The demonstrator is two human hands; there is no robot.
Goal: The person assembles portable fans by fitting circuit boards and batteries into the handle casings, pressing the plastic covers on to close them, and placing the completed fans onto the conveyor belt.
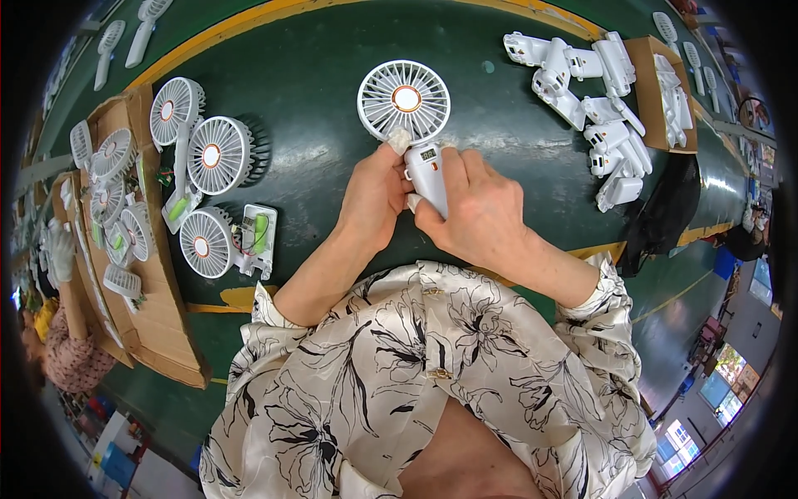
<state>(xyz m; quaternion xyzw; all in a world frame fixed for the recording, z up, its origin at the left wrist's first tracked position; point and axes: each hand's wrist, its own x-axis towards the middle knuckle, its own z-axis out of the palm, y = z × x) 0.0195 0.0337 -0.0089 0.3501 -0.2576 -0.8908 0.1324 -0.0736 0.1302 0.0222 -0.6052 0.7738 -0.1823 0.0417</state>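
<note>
The green table (316, 125) extends around the white handheld fan (405, 98), held over it. Both hands grip its handle (426, 176): left hand (371, 200) at top, right hand (482, 204) alongside. Apparent step: closing the handle; next move likely calls for even pressure. Opened fans (204, 241) lie left of the fan, white shells (617, 137) right.

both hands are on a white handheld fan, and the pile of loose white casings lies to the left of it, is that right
Not quite: in the head view, the pile of loose white casings lies to the right of the white handheld fan. The rest stands: both hands are on it.
</note>
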